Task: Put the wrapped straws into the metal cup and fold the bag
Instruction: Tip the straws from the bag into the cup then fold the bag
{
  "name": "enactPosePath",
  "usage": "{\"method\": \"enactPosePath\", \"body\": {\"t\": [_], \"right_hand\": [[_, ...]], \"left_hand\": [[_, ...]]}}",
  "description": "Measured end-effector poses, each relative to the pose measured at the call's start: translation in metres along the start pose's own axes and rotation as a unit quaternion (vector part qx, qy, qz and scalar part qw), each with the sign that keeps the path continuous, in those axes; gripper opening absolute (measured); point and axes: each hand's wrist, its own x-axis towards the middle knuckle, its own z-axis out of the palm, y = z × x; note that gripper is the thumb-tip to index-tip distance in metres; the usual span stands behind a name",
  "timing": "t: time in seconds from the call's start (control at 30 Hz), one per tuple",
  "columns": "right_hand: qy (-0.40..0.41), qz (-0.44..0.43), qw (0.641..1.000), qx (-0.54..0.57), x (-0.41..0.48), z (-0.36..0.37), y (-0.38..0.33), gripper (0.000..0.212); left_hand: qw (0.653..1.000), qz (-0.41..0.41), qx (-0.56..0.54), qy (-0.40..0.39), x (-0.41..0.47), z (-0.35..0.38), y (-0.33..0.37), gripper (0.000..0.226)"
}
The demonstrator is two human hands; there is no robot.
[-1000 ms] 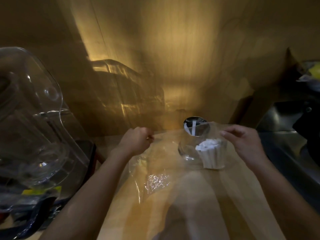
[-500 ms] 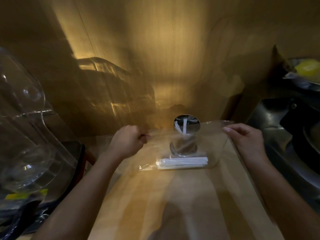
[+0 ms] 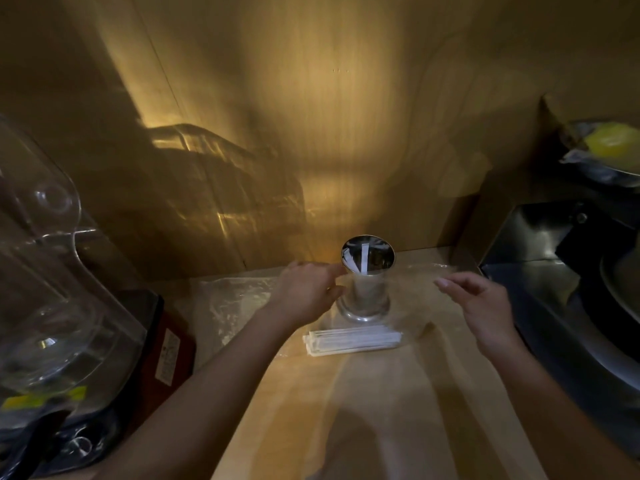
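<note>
Your left hand (image 3: 304, 292) and right hand (image 3: 485, 306) hover with fingers apart beside the metal cup (image 3: 367, 278), the wrapped straws (image 3: 353, 341) lying crosswise inside the bag (image 3: 235, 299), below and nearer your left.

The metal cup (image 3: 367, 282) stands on the wooden counter (image 3: 381, 410) against the back wall, one straw (image 3: 364, 259) inside. The wrapped straws (image 3: 353, 341) lie before it (inside the bag (image 3: 239, 303)). A blender jar (image 3: 45, 271) stands left, a sink (image 3: 561, 271) right.
</note>
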Motion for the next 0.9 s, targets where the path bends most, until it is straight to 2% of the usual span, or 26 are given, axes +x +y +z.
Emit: {"method": "enactPosePath", "body": {"t": [0.2, 0.33, 0.47, 0.63, 0.9], "right_hand": [[-0.029, 0.02, 0.998, 0.046, 0.003, -0.007, 0.006, 0.012], [-0.069, 0.063, 0.991, 0.092, 0.002, -0.006, 0.019, 0.024], [-0.091, 0.102, 0.987, 0.088, -0.002, -0.003, 0.036, 0.025], [-0.058, 0.109, 0.987, 0.105, -0.002, -0.005, 0.041, 0.017], [0.049, 0.057, 0.986, 0.148, -0.001, -0.027, 0.022, 0.009]], "left_hand": [[0.999, 0.009, -0.032, 0.02, 0.021, -0.023, 0.013, 0.016], [0.999, 0.01, -0.052, 0.013, 0.038, -0.057, 0.019, 0.012], [0.995, 0.022, -0.09, 0.046, 0.05, -0.093, 0.021, 0.009], [0.988, 0.04, -0.132, 0.062, 0.061, -0.125, 0.026, 0.008], [0.981, 0.077, -0.157, 0.078, 0.068, -0.152, 0.028, 0.013]]}}
